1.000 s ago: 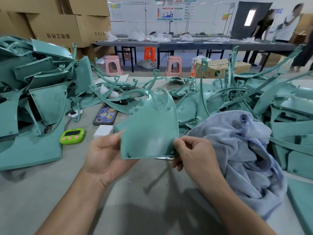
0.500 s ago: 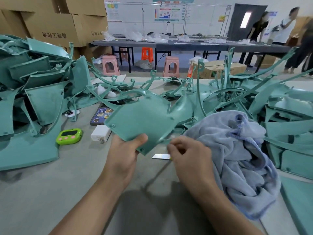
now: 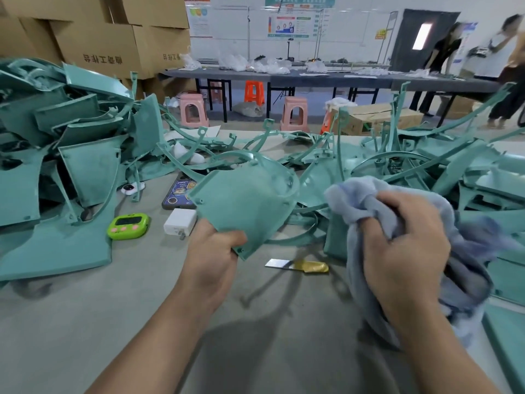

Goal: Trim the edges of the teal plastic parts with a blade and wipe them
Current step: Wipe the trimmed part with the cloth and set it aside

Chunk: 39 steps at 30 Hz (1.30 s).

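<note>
My left hand [image 3: 211, 253] grips the near corner of a flat teal plastic part [image 3: 244, 200] and holds it tilted above the table. My right hand [image 3: 403, 245] clutches a bunched blue-grey cloth [image 3: 366, 200] just right of the part, not touching it. The blade [image 3: 297, 265], a steel strip with a yellow taped end, lies on the grey table [image 3: 85, 322] between my hands.
Heaps of teal parts stand at the left [image 3: 71, 143] and at the right [image 3: 443, 172]. A green timer [image 3: 127, 223], a white charger [image 3: 179, 220] and a phone [image 3: 180, 191] lie left of my left hand. Cardboard boxes, stools and people are behind.
My right hand let go of the part, left the blade on the table and grabbed the cloth, lifting it. My left hand turned the part and now holds it alone.
</note>
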Motion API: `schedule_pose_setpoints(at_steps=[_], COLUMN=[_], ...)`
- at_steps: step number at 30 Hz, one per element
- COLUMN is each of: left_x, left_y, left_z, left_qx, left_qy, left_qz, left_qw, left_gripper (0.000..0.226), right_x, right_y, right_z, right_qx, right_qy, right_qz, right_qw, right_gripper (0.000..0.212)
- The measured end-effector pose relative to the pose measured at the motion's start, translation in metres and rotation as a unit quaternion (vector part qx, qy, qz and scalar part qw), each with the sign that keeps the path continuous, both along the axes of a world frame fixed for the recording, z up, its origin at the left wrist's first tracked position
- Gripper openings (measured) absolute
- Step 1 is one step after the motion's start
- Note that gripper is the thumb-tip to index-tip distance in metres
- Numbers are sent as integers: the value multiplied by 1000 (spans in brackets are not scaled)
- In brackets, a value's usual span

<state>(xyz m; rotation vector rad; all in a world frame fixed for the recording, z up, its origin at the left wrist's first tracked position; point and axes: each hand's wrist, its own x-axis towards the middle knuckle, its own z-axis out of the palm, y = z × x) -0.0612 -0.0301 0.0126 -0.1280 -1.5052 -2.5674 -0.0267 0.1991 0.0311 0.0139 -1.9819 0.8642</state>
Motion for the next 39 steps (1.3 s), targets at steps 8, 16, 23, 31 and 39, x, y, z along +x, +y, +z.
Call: schedule_pose_setpoints(at_steps=[8,16,23,31,39], left_x=[13,7,3,-8,7], left_y=[17,2,-15,-37,7], left_z=[-2,17,10,19,-3], left_qx=[-47,-69,70,206,-380], left_qy=[23,60,-14,-170,137], left_qz=[-114,-224,-81,24,235], left_qw=[992,970,994,963,884], left_gripper=[31,63,70,17,48], right_x=[-2,0,-11,-15,-22], right_y=[-87,-99,-82,-48,-61], right_z=[-7,-7,-12,-10,-8], right_qx=[163,127,18,-277,-300], right_qy=[-24,16,-35,-171,-228], right_qz=[171,197,74,295,363], right_qw=[971,972,996,898,852], right_gripper=[23,28,29,15,27])
